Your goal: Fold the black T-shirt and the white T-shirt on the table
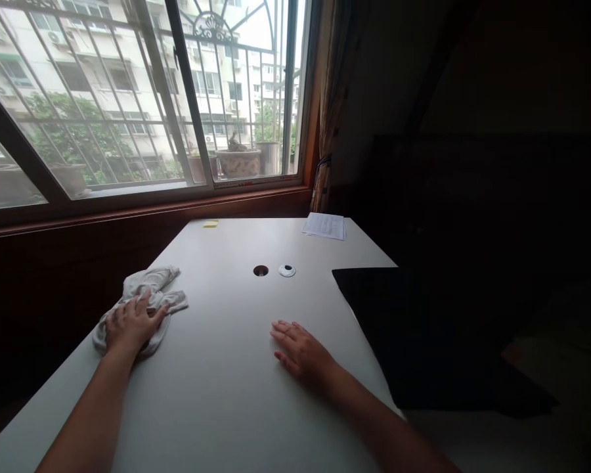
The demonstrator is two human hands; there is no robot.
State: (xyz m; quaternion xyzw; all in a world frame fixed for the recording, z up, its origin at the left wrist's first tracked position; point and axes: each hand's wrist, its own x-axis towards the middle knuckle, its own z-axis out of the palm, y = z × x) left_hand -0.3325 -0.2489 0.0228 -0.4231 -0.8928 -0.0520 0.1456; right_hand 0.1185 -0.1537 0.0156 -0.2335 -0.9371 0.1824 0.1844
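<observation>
A crumpled whitish cloth (145, 284) lies bunched at the left edge of the white table (217, 394). My left hand (131, 325) is pressed on it, its fingers curved into the folds and the thumb toward the right. Part of the cloth is hidden under the palm. Over the middle of the tabletop is my right hand (303, 355), palm down, fingers loosely stretched and slightly apart, holding nothing. Beyond it, a round cable hole (261, 270) opens in the surface, with a white round grommet cover (286, 270) to its right.
A stack of papers (325, 225) lies at the far right corner, and a yellow note (211, 224) at the far left. Black fabric (423, 335) covers the table's right side. Behind stand a barred window (197, 98) and a curtain (325, 125). The right side is very dark.
</observation>
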